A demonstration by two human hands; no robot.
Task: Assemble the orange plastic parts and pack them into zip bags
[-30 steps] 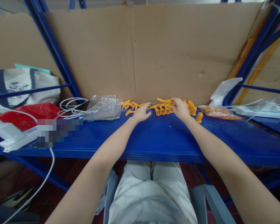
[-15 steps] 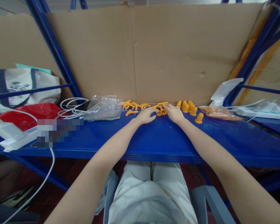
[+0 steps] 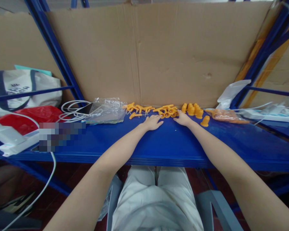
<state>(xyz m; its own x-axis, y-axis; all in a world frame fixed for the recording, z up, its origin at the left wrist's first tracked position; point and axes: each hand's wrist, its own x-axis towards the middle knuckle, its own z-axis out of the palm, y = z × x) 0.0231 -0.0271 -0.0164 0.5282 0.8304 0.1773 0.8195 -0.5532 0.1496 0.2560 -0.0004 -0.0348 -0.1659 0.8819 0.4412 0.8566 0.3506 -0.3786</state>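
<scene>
On the blue shelf, a pile of orange plastic pieces with hollow round ends (image 3: 168, 111) lies between my two hands. My left hand (image 3: 153, 122) rests flat just in front of the pile's left side, fingers spread and holding nothing. At the pile's right end is my right hand (image 3: 183, 119), its fingers stretched out against the pieces and not wrapped round any. Orange branched pieces with small metal bits (image 3: 133, 107) are scattered to the left. Right of my right hand stand several orange cone-shaped caps (image 3: 191, 110), with a single cap (image 3: 205, 121) nearer to me.
A clear plastic bag (image 3: 108, 110) and coiled white cable (image 3: 72, 110) lie left, near a power strip (image 3: 16, 146) and red bag (image 3: 38, 115). On the right are a bag of orange parts (image 3: 227, 116) and a white pouch (image 3: 233, 93). Cardboard (image 3: 170, 57) stands behind.
Both hands have drawn back slightly from the orange pile, the right one also moving rightward. More of the hollow-ended pieces now shows between them.
</scene>
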